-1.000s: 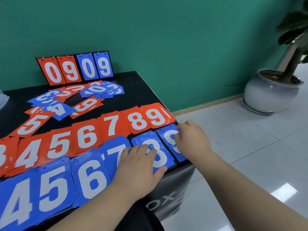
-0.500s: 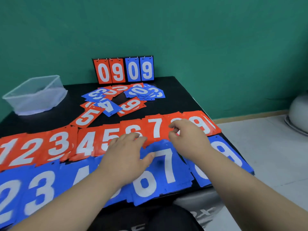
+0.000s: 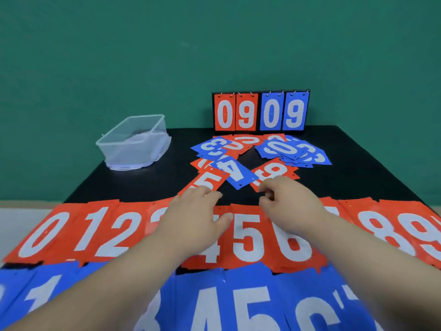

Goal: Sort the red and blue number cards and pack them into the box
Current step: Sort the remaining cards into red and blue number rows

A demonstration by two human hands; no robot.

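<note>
Black table: red card row under left hand, blue row nearer; loose cards beyond it; clear box far left.

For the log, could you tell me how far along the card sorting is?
Done: red row and blue row lie in number order. In hand: left hand and right hand reach toward the loose pile. Left: sorting that pile and packing; the clear box shows no cards.
</note>
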